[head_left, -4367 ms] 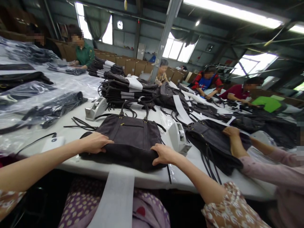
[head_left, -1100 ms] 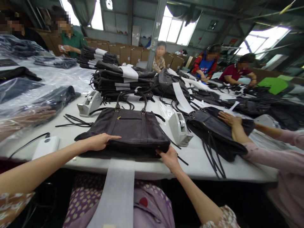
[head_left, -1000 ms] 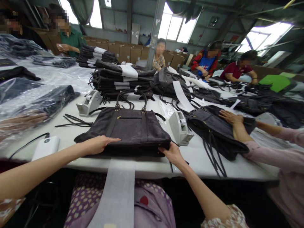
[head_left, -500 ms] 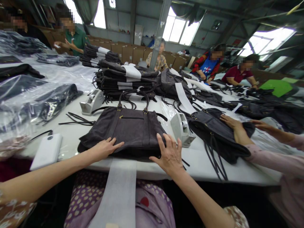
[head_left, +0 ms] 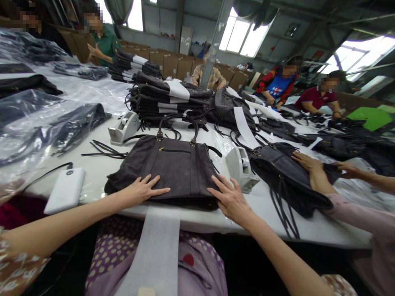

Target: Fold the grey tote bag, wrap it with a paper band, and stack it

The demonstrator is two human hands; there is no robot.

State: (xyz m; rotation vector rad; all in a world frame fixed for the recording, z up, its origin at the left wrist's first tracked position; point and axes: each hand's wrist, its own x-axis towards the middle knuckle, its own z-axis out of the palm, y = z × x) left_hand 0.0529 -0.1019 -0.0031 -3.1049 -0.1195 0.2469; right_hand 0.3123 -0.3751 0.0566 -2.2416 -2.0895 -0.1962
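A dark grey handbag (head_left: 173, 168) lies flat before me at the table's front edge, its two looped handles pointing away and a zip near its top. My left hand (head_left: 143, 190) rests on the lower left part of the bag, fingers spread. At the bag's lower right side, my right hand (head_left: 230, 197) has its fingers apart and touches the edge. Neither hand grips anything. From under the front of the bag a white strip (head_left: 160, 242) hangs down over my lap.
Tape dispensers stand left (head_left: 123, 128) and right (head_left: 239, 167) of the bag. A white power bank (head_left: 66, 190) lies at left. Behind is a stack of bags (head_left: 173, 96). At right a co-worker's hands touch another bag (head_left: 277, 164). Plastic-wrapped bags (head_left: 74, 127) cover the left side.
My right hand has lowered and its fingers have flattened onto the bag's right edge. My left hand's fingers have spread a little more. The whole view has shifted slightly.
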